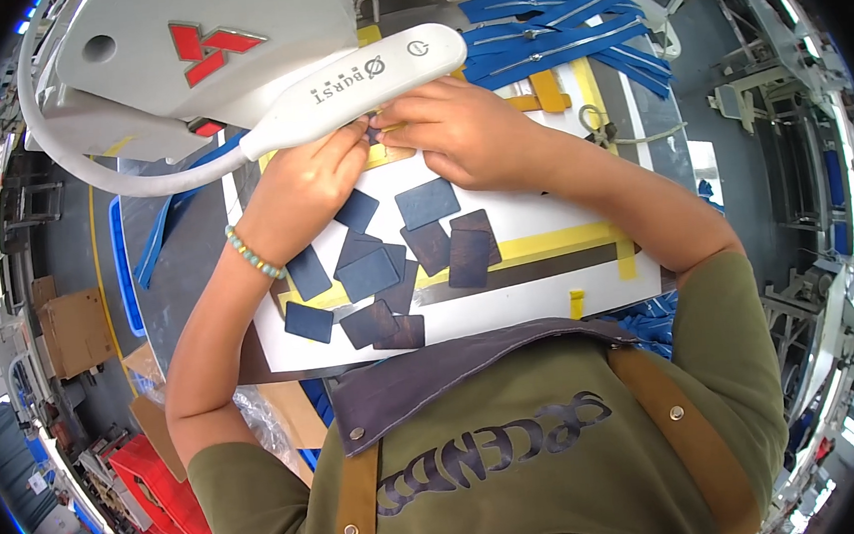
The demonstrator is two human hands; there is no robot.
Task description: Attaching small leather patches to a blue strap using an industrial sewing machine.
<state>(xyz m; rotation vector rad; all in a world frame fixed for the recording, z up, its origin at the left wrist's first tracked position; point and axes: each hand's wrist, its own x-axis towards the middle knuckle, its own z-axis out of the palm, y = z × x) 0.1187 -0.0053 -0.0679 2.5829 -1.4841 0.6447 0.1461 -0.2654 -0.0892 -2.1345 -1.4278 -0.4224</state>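
My left hand (315, 180) and my right hand (467, 133) meet under a white lamp (362, 76) that hangs in front of the grey sewing machine (169, 46). The fingers of both are bent inward, fingertips almost touching around a small dark piece. The lamp partly covers them, so what they pinch is unclear. Below my hands, several thin rectangular patches lie scattered and partly overlapping on the white board (540, 303). Some are dark blue, like this blue patch (429, 204); others are brownish, like this brown patch (469, 259). A beaded bracelet (253, 254) circles my left wrist.
Several blue zipper strips (560, 41) lie piled at the far right, beside a mustard-coloured strap piece (549, 92). Yellow tape (546, 245) crosses the board. To the left are a blue crate (127, 276), a cardboard box (76, 330) and a red crate (159, 494).
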